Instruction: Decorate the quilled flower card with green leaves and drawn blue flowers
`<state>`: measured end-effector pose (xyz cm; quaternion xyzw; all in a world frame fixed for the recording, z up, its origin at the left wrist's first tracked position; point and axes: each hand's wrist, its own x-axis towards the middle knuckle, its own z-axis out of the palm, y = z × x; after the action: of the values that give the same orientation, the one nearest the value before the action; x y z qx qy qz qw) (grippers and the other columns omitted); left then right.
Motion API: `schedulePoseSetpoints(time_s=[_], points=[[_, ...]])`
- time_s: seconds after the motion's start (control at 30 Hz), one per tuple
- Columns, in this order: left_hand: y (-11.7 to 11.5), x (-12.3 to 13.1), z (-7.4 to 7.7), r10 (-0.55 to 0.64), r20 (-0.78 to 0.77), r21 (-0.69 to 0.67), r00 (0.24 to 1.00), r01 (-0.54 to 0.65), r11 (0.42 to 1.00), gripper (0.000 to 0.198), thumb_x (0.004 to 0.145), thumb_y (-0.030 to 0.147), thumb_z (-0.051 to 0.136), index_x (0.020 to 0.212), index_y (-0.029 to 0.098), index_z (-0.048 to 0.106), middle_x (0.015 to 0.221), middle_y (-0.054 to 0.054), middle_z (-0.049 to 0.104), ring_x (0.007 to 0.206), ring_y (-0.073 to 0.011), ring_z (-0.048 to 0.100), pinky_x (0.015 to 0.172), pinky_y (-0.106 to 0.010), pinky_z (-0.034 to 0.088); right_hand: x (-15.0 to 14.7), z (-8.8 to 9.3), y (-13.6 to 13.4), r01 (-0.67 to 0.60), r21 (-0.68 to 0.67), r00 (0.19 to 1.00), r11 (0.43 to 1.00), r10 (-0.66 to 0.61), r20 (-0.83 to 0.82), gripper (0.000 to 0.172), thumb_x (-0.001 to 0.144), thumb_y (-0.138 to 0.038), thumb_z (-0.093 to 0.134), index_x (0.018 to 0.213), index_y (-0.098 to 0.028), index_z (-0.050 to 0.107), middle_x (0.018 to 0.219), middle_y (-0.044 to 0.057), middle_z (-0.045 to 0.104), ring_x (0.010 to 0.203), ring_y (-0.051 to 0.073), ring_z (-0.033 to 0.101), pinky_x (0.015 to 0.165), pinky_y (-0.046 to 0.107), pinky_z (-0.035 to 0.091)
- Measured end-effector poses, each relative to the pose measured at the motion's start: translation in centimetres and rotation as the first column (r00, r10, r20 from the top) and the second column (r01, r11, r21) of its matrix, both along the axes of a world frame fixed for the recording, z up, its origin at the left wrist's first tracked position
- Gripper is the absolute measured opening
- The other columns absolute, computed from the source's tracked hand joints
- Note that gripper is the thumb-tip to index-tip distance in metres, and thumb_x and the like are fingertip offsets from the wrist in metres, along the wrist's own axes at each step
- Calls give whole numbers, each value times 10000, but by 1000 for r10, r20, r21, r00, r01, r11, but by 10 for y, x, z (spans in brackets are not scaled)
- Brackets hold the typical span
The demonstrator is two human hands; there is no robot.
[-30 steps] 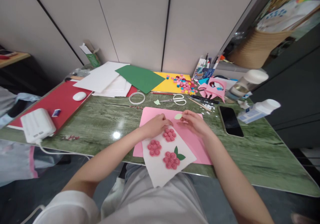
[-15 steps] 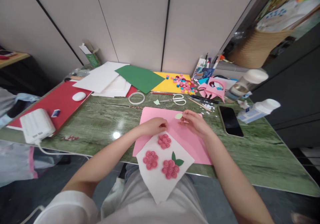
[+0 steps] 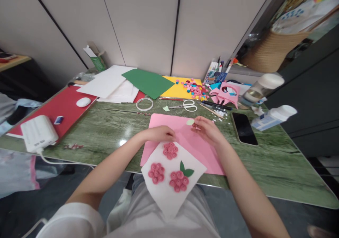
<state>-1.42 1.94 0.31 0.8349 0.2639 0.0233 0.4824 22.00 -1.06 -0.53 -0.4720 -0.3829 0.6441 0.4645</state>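
Note:
My left hand (image 3: pixel 159 134) is curled, its fingertips pinching the top corner of a white paper sheet (image 3: pixel 169 190) that hangs over the table's near edge. Three pink rolled-paper flowers (image 3: pixel 170 150) are stuck on the sheet, one with dark green leaves (image 3: pixel 185 170). My right hand (image 3: pixel 208 130) pinches a small pale green paper leaf (image 3: pixel 190 122) over a pink card sheet (image 3: pixel 190 142).
White scissors (image 3: pixel 187 105), a tape ring (image 3: pixel 144 104) and a green scrap lie beyond the pink card. A black phone (image 3: pixel 244 128) and a white bottle (image 3: pixel 274 117) sit right. Stacked white, green and yellow papers, coloured paper rolls (image 3: pixel 194 88), a white mouse (image 3: pixel 83 102) and power bank (image 3: pixel 38 132) lie around.
My left hand has drawn the white sheet with the flowers toward me and left, so more of it hangs off the table. My right hand has stayed put with the leaf.

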Motion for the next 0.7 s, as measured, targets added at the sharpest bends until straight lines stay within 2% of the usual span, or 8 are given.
schedulePoseSetpoints(time_s=[0.1,0.2,0.27,0.33,0.4,0.47,0.57,0.7], points=[[10,-5,-2,213,40,-36,976,-212,977,249,801,341,487,772,139,630,768,-17,616,689,-127,520,618,-223,380,2,-1,2,81,4,996,997,-81,26,140,629,-282,677,684,-198,580,635,-22,549,638,106,524,644,247,432],[17,-9,-6,460,117,-138,880,-444,885,275,780,384,522,789,128,621,717,-11,578,619,-111,476,540,-215,345,8,1,3,174,142,968,974,-196,157,90,639,-272,632,642,-197,583,721,4,578,684,133,528,632,260,420],[18,-8,-10,546,144,-260,825,-500,826,294,756,412,554,789,127,618,660,-1,547,564,-100,448,498,-211,317,13,5,2,263,384,866,885,-392,311,69,654,-254,598,619,-197,586,808,14,592,776,160,537,664,275,413],[18,-6,-13,591,161,-401,790,-495,771,290,723,415,600,778,131,613,637,5,535,547,-94,447,490,-208,314,18,9,0,292,622,683,727,-613,396,60,667,-235,586,625,-195,598,862,21,589,866,181,534,699,289,401],[16,-3,-15,628,167,-542,760,-461,702,261,684,378,650,764,132,612,649,3,546,560,-93,467,507,-208,329,21,13,-1,256,742,566,620,-718,405,51,681,-222,586,643,-192,602,853,26,584,879,186,533,697,293,390],[13,0,-15,651,162,-647,741,-419,638,232,656,333,677,752,131,616,664,0,560,579,-94,488,529,-211,345,20,14,-3,172,734,610,657,-657,444,54,697,-206,569,649,-193,589,801,19,584,816,174,539,676,290,388],[9,5,-16,666,163,-706,728,-386,594,199,639,304,674,722,133,612,677,-5,575,602,-103,512,561,-223,366,11,12,-5,-41,612,706,790,-411,577,73,702,-167,536,644,-195,571,778,17,591,751,163,538,654,288,394],[5,10,-19,675,165,-730,719,-371,573,172,634,286,650,699,134,605,659,-3,570,592,-107,511,569,-235,371,-4,10,-8,-171,566,647,806,-341,682,90,685,-126,533,636,-196,562,828,28,595,842,183,537,752,321,395]])
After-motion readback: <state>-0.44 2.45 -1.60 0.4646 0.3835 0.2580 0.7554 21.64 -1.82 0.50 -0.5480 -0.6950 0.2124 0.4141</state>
